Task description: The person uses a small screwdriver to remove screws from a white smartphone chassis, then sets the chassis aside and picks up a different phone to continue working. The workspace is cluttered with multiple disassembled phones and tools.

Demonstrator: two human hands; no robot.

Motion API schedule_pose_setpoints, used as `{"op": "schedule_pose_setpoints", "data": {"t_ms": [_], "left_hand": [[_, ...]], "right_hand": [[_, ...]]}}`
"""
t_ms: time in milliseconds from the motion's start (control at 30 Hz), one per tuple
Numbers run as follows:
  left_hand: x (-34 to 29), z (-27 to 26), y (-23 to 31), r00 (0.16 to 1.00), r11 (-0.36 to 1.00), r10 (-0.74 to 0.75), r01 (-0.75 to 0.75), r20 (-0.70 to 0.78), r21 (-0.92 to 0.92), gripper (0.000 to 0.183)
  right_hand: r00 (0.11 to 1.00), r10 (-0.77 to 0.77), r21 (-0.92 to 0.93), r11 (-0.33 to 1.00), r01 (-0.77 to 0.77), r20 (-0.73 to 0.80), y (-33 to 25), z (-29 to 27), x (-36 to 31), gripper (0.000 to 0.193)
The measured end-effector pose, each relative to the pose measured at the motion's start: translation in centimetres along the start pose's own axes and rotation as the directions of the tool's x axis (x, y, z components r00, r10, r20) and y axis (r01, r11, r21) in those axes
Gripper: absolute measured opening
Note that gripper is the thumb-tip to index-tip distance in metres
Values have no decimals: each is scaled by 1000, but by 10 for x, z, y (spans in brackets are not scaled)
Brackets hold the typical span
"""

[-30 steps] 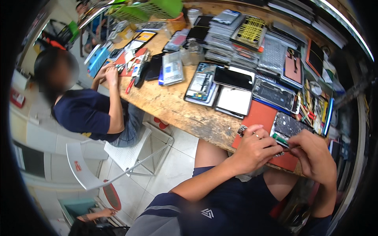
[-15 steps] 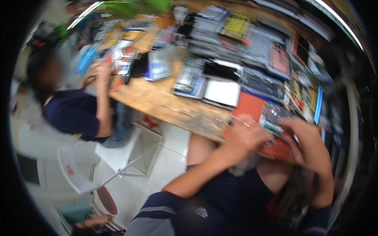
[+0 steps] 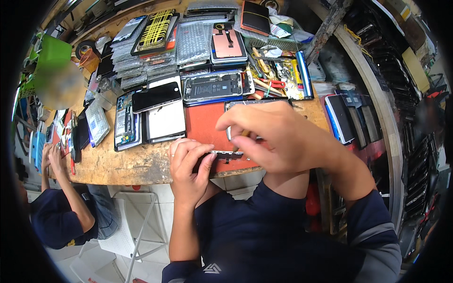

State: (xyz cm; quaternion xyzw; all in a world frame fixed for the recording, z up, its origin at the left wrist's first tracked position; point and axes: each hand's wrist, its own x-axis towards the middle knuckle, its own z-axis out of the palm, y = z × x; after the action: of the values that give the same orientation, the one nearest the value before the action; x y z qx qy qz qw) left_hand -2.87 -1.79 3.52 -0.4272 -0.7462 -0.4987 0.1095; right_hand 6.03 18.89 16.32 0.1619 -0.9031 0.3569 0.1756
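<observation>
My left hand [image 3: 188, 164] grips the left end of a thin dark phone part [image 3: 227, 155], held edge-on above the orange-red mat [image 3: 202, 117]. Its fingers and thumb are closed on that end. Over the other end my right hand [image 3: 278, 134] is curled in a pinch round a slim tool with a brassy handle [image 3: 246, 134]. The tool slants down, its tip close to the part's upper edge; whether they touch I cannot tell. Small bits [image 3: 240, 160] show near the part's lower side. Behind the right hand lies a dark-edged device [image 3: 257, 101], mostly covered.
An opened phone [image 3: 210, 87] lies behind the mat. To its left are a black screen [image 3: 157, 97] and a white panel [image 3: 166, 118]. Bubble-wrapped stacks [image 3: 192, 45] and a tool tray [image 3: 283, 75] stand farther back. A co-worker's hands [image 3: 53, 158] are at far left.
My view has swung to the right and steadied. My left hand now holds the part edge-on, and the right hand has come round above it with the slim tool.
</observation>
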Motion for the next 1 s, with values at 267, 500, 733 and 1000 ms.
{"op": "schedule_pose_setpoints", "data": {"t_ms": [267,500,733,1000], "left_hand": [[-5,13,1,998,994,-3,9,-59,112,32],[-6,14,4,996,992,-36,45,-78,120,32],[-3,17,3,996,991,-15,27,-90,134,34],[-7,22,0,994,996,-73,77,-86,34,32]], "right_hand": [[999,29,-30,999,-28,20,4,6,7,23],[998,36,-51,998,-33,47,10,10,5,22],[977,-50,25,999,46,208,11,0,9,18],[970,37,-197,980,11,241,7,-3,5,19]]}}
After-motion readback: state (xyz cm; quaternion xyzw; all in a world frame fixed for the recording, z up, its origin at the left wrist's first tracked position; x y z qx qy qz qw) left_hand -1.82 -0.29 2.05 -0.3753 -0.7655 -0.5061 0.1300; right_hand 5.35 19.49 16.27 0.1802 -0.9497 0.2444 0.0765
